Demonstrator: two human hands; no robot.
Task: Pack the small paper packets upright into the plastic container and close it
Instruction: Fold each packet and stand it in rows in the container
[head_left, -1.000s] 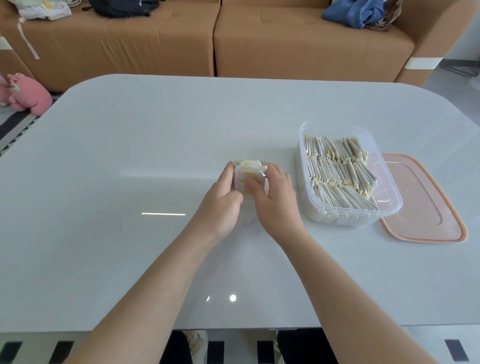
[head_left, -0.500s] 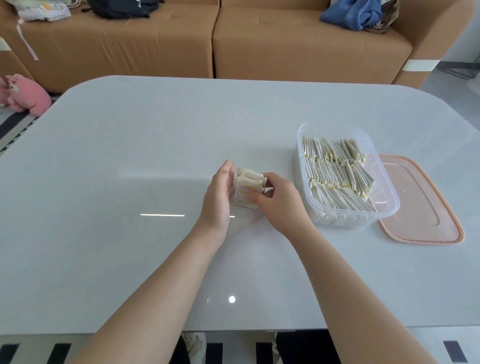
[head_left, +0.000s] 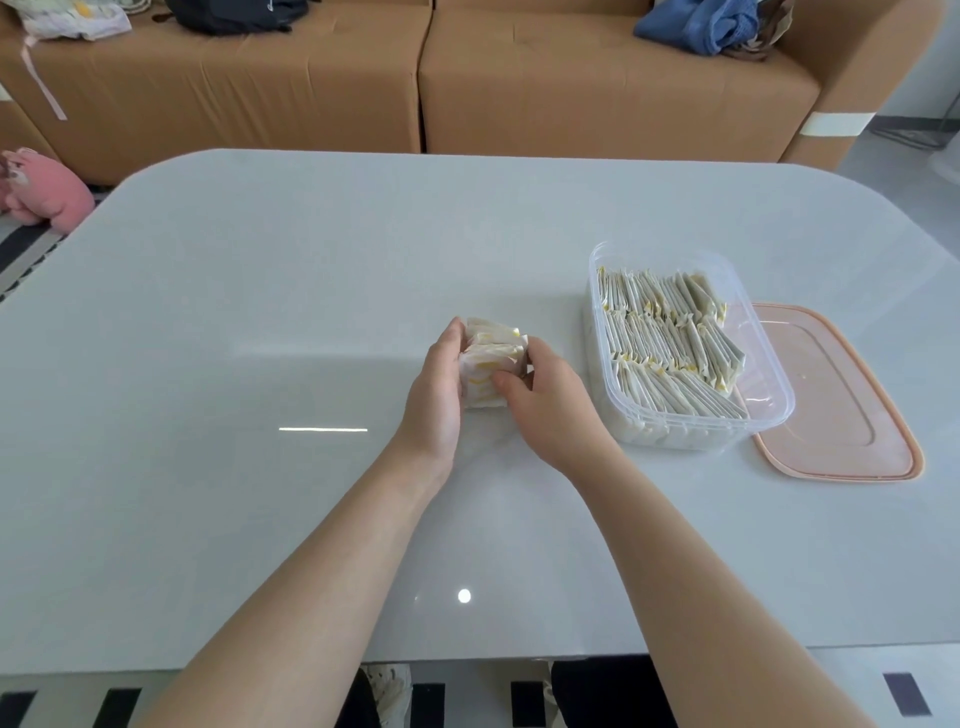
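1. Head view: your left hand (head_left: 436, 395) lies against the left side of the bundle of packets (head_left: 491, 353), fingers about straight and pressing, not curled round it.
2. Your right hand (head_left: 550, 410) grasps the same bundle from the right, with the thumb bent across its near face and the fingers wrapped round its right side.
3. The bundle stands on the tabletop (head_left: 260, 312) near the middle, left of the plastic container (head_left: 675, 436) and apart from it.
4. The container sits toward the right edge of the tabletop, uncovered. The packed packets (head_left: 670, 343) inside stand in three rows, leaning, with bare floor left along its right wall.
5. The pink lid (head_left: 841, 395) lies flat just right of the container, its left part under the container's rim.
6. Beyond the far edge stands a brown sofa (head_left: 519, 78) bearing a blue garment (head_left: 696, 26) and a dark bag (head_left: 234, 13). A pink plush toy (head_left: 47, 192) lies on the floor at left.
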